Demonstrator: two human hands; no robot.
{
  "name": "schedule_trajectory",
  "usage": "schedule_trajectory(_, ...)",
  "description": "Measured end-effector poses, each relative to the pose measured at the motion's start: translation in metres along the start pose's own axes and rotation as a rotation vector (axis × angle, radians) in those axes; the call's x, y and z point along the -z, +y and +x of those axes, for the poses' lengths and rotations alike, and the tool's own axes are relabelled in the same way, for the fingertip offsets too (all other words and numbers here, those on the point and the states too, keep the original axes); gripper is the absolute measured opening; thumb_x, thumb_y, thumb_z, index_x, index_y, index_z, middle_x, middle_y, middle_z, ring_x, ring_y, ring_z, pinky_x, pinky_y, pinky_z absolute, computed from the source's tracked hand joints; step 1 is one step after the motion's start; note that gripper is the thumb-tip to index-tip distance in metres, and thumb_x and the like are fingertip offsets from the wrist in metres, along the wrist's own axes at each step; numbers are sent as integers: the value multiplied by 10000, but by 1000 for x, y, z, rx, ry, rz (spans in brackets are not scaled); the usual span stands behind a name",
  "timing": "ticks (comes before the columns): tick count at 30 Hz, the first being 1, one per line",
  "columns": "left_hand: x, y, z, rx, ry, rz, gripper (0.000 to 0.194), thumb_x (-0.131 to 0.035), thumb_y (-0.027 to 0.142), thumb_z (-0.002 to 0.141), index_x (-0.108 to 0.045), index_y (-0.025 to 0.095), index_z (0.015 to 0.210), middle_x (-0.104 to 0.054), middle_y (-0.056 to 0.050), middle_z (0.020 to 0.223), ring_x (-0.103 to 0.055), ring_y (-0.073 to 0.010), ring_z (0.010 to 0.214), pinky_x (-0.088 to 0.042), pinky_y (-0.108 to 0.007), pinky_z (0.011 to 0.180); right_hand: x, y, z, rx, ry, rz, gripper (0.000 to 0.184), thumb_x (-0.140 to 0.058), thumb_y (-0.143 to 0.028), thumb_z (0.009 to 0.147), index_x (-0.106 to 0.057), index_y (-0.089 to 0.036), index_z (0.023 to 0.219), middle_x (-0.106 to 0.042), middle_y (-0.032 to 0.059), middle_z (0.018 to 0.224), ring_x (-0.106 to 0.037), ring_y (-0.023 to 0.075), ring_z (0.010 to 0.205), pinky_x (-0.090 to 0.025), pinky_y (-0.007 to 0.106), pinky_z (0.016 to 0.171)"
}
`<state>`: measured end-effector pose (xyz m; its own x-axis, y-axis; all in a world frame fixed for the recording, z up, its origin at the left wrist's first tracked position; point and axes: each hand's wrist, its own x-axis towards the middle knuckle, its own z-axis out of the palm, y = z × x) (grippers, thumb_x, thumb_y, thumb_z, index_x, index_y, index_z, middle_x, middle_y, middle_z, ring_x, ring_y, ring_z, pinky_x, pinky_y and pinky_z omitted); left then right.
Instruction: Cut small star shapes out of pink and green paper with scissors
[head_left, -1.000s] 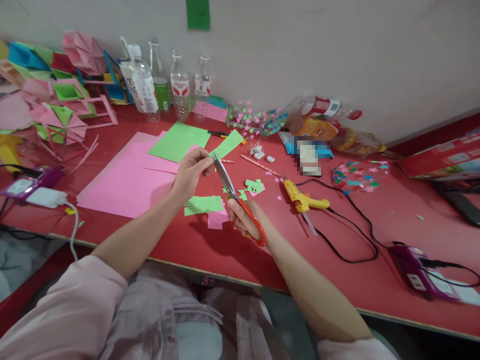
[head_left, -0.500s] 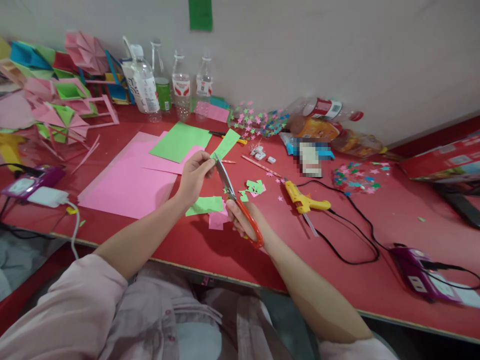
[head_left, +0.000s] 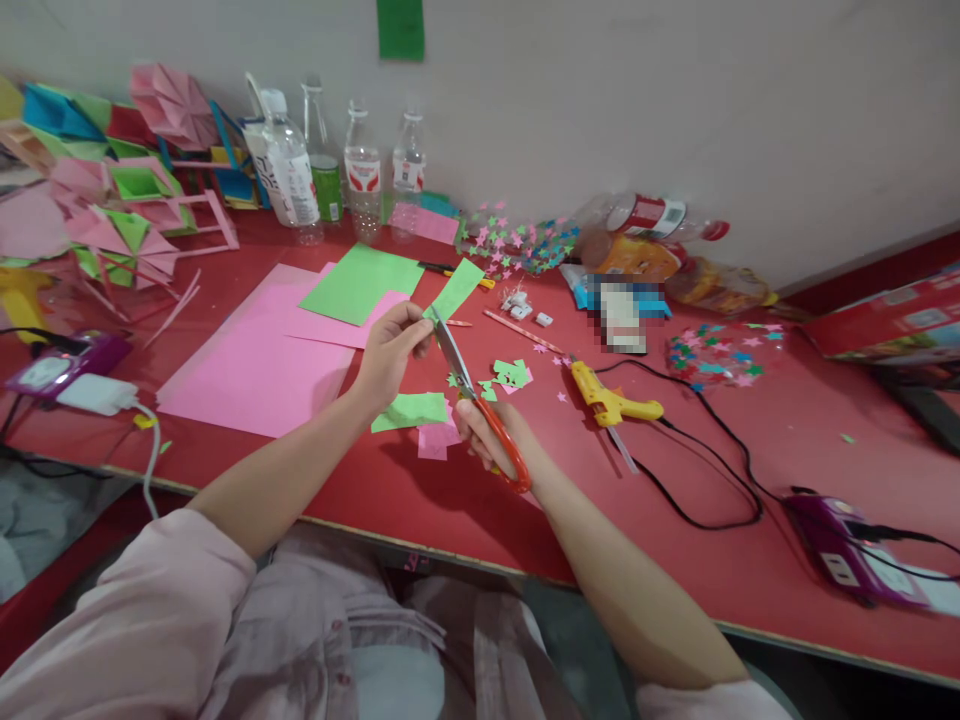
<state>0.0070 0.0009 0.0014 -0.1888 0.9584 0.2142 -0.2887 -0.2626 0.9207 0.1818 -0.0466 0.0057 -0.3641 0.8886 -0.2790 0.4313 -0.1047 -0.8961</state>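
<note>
Between the fingertips of my left hand (head_left: 395,345) a green paper strip (head_left: 459,287) is pinched, its free end pointing up and right. My right hand (head_left: 484,437) is wrapped round the orange handles of a pair of scissors (head_left: 455,360). The blade tips meet the strip right beside my left fingertips. Below the blades lie a green paper piece (head_left: 411,411), pink paper pieces (head_left: 438,438) and small green scraps (head_left: 510,374). To the left, a green sheet (head_left: 361,284) rests over larger pink sheets (head_left: 255,360).
A yellow glue gun (head_left: 615,397) with a black cord lies to the right, near a purple power strip (head_left: 847,550). Bottles (head_left: 364,175) stand along the wall. Paper stars (head_left: 517,240) lie at the back. Folded paper shapes (head_left: 131,220) crowd the left.
The scissors and my right hand have shifted very slightly right. The green strip's free end has also moved a little right. My left hand keeps its pinch.
</note>
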Motion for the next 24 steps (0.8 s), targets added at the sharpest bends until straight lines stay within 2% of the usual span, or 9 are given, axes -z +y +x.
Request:
schedule_trajectory(3, 0, 1, -1, 4, 6, 10, 157, -599, 186, 757, -498, 197, 637, -484, 63, 508, -436, -49, 475, -370, -195, 507, 1, -1, 0, 4, 6, 6, 585, -517, -768, 775, -449, -215, 599, -385, -60, 397, -376, 76, 324, -329, 227, 364)
schedule_trajectory(15, 3, 2, 1, -21, -15, -10, 161, -609, 196, 750, -500, 192, 631, -498, 61, 513, -445, -45, 470, -375, -191, 505, 4, -4, 1, -13, 27, -32, 591, -552, -756, 755, -418, -215, 558, -441, -38, 432, -396, 70, 318, -315, 216, 327)
schedule_trajectory(20, 5, 2, 2, -4, -18, -25, 144, -602, 188, 742, -510, 192, 632, -532, 55, 517, -456, -43, 462, -376, -190, 495, 5, -8, -1, -15, 14, -8, 594, -559, -770, 736, -409, -227, 549, -365, -60, 359, -390, 83, 322, -339, 215, 337)
schedule_trajectory(24, 7, 2, 3, -2, -20, -40, 126, -602, 189, 733, -517, 193, 639, -528, 55, 512, -455, -39, 456, -365, -187, 484, 4, -10, -2, -3, -6, 17, 620, -541, -810, 705, -408, -230, 529, -369, -56, 350, -410, 93, 321, -342, 218, 329)
